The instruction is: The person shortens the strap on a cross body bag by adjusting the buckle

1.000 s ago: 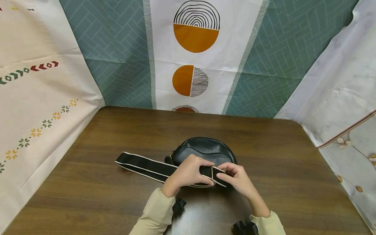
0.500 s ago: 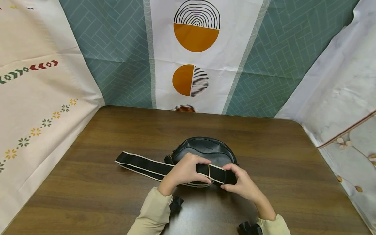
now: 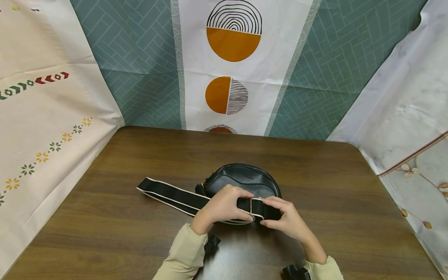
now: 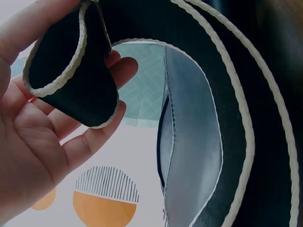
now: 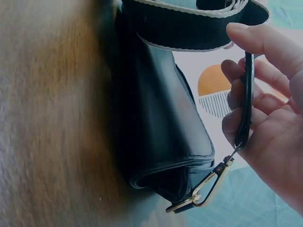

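Note:
A black shoulder bag (image 3: pixel 245 175) with a curved front seam sits on the table, flap side up. Its wide black strap (image 3: pixel 175 196), edged in white, runs left in a long fold and passes in front of the bag. My left hand (image 3: pixel 225 204) grips the strap just left of a thin gold slider buckle (image 3: pixel 251 207); in the left wrist view a strap loop (image 4: pixel 71 94) lies between thumb and fingers. Right of the buckle, my right hand (image 3: pixel 288 217) pinches the strap near its leather end (image 5: pixel 246 101). A gold snap hook (image 5: pixel 213 184) joins that end to the bag's ring.
The brown wooden table (image 3: pixel 115 233) extends around the bag. Patterned cloths hang behind and at both sides, including a green one (image 3: pixel 140 77) at the back. Dark wrist devices (image 3: pixel 295 272) sit at the sleeves.
The right hand let its first hold near the buckle go, shifted right along the strap, then came slightly back left. The left hand and buckle moved a little left, then right again.

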